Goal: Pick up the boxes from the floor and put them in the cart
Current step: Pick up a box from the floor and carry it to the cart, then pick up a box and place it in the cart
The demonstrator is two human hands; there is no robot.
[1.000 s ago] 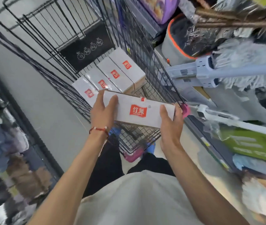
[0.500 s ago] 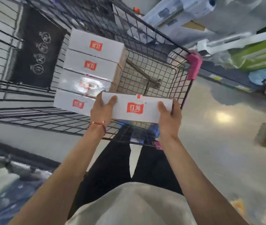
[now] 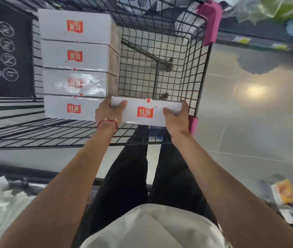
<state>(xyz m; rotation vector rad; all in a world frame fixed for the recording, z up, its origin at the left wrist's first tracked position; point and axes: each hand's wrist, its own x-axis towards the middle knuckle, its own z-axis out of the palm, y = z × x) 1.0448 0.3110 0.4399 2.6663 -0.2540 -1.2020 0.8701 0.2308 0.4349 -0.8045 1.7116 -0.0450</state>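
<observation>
On my feed, the black panel [image 3: 6, 51] with its round white icons hung at the far left of the cart [image 3: 192, 72]. Next to it, four white boxes [image 3: 74, 61] with red labels lay side by side in a row along the cart's left part, each touching the next. Just right of the nearest one was the left hand [image 3: 106, 111], with a red string bracelet [image 3: 109, 122] at its wrist. It gripped the left end of the held box [image 3: 146, 111], thumb flat on the top face and fingers curled round the end, out of my sight. The box sat level between the two hands, red label up, above the near edge of the wire basket. I could not tell whether it touched the nearest box in the row. The right hand [image 3: 176, 119] clasped the box's right end the same way, thumb on top and fingers wrapped over the far edge. Just beside that hand stood a pink corner cap [image 3: 193, 125]. Past it was the glossy grey floor [image 3: 249, 122], where an orange packet [image 3: 282, 193] lay well apart at lower right.
</observation>
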